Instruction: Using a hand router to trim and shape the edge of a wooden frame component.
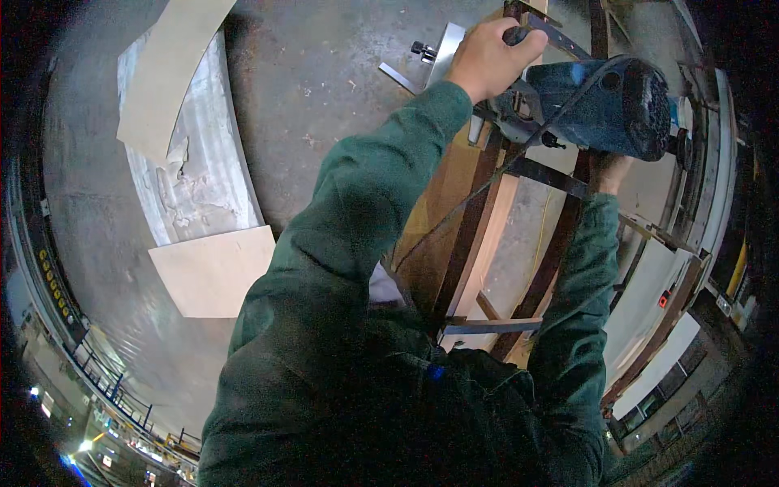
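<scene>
My left hand (497, 58) is wrapped around the dark front knob of a blue corded circular saw (580, 109), its thumb over the top. The saw lies tilted with its dark motor end to the right. A silver base plate (446, 53) sticks out beyond my left hand, and the blade is hidden. Behind the motor end is my right hand (610, 172); only its wrist and heel show, and its fingers are covered by the saw. Across the tool and down toward my body runs a black cord (466, 199). Under the saw are dark and pale wooden rails (492, 231).
A stack of long pale sheets (207, 154) lies on the left, with a curved panel (166, 85) over it and a smaller board (215, 272) at its near end. Scraps litter the grey floor (304, 89). More boards (649, 300) lean at the right.
</scene>
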A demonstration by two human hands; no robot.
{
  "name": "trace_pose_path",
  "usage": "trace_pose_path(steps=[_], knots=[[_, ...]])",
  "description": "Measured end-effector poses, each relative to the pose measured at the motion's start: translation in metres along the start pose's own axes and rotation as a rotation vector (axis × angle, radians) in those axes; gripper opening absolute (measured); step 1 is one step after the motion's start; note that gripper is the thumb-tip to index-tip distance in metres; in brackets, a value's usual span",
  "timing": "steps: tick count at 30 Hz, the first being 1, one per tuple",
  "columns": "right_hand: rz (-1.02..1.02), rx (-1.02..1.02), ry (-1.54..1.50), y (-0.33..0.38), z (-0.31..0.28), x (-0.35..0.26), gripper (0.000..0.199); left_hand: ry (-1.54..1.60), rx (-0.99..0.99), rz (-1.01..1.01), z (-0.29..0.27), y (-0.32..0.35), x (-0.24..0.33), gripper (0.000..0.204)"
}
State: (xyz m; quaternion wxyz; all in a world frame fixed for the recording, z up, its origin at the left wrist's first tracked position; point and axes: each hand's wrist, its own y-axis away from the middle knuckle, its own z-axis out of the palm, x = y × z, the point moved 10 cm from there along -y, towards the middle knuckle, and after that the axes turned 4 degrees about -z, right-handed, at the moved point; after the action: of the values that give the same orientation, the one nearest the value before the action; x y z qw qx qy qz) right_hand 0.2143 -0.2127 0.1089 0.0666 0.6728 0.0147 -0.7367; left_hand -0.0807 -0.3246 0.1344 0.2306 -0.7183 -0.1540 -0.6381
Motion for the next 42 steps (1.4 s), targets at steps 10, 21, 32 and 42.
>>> trace_pose_path(steps=[10, 21, 32, 42], knots=[[-0.014, 0.0, -0.149, -0.014, 0.011, 0.003, 0.045, 0.077, -0.038, -0.026, 0.005, -0.019, -0.009, 0.044], [-0.088, -0.022, -0.076, -0.073, 0.032, -0.009, 0.049, 0.177, -0.069, -0.109, 0.0, -0.054, 0.013, 0.047], [-0.028, -0.063, -0.017, -0.084, 0.022, -0.011, 0.045, 0.298, -0.07, -0.24, 0.013, -0.047, 0.0, 0.049], [0.048, -0.064, -0.033, -0.057, 0.015, -0.002, 0.055, 0.131, 0.01, -0.077, 0.015, -0.025, -0.003, 0.043]])
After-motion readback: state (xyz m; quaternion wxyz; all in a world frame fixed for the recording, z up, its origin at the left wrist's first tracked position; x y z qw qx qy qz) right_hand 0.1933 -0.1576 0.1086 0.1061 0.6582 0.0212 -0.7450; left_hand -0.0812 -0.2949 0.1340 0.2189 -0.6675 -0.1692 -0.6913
